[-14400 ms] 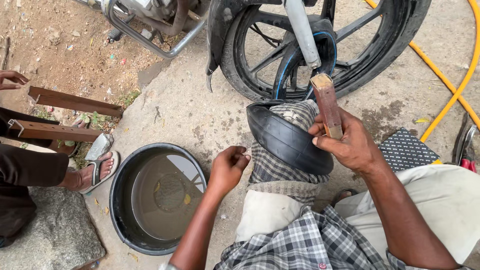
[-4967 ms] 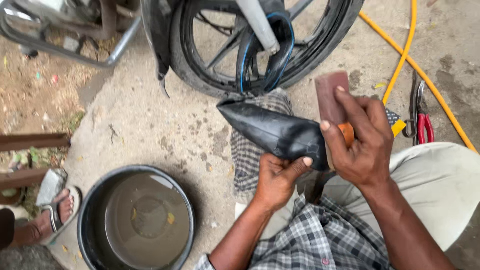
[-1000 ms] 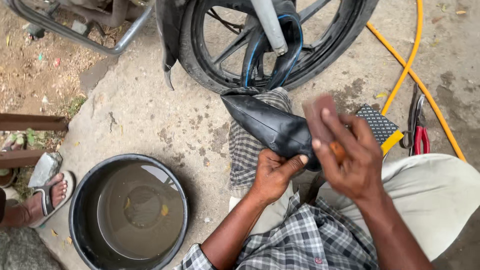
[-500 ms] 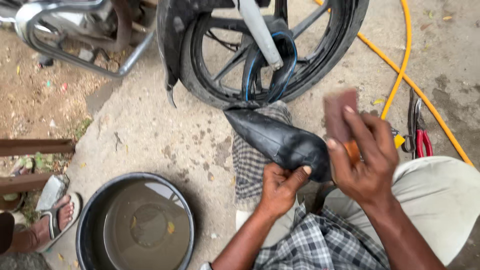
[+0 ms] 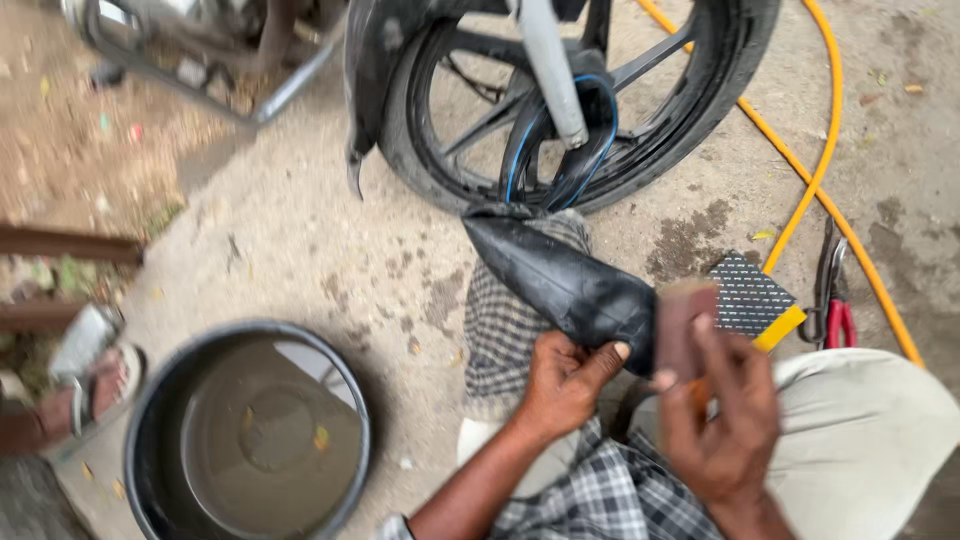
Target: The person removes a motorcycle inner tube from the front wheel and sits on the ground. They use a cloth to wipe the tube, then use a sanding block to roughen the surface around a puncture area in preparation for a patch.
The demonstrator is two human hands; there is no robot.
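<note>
Rubbing continues: right hand (image 5: 722, 420), fingers wrapped around the brown abrading block (image 5: 684, 328), has dropped from its raised position half a second back and now sits against the black inner tube (image 5: 572, 288). Left hand (image 5: 565, 380) still pinches the tube over the knee. Contact probably made; motion blur hides it.
</note>
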